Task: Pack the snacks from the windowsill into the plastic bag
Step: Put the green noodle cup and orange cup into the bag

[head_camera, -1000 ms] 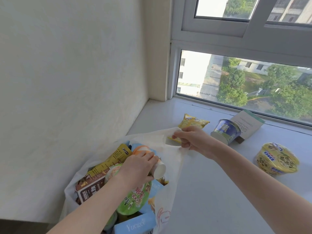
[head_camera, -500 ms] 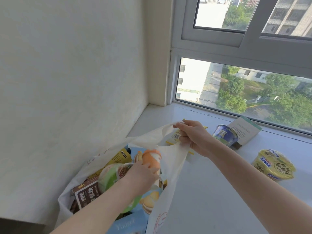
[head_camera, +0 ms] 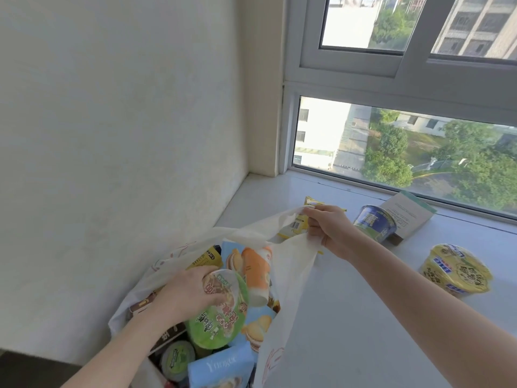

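Fingers of the left hand (head_camera: 184,292) are curled round the green bowl (head_camera: 221,312), best seated low in the plastic bag (head_camera: 291,264) at six o'clock, whose rim is pinched open by the right hand (head_camera: 327,233) at one o'clock.

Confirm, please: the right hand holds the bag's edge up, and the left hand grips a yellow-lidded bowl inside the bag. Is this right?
One detail is wrong. The head view shows the left hand gripping a green-lidded bowl inside the bag; the right hand does hold the bag's edge up.
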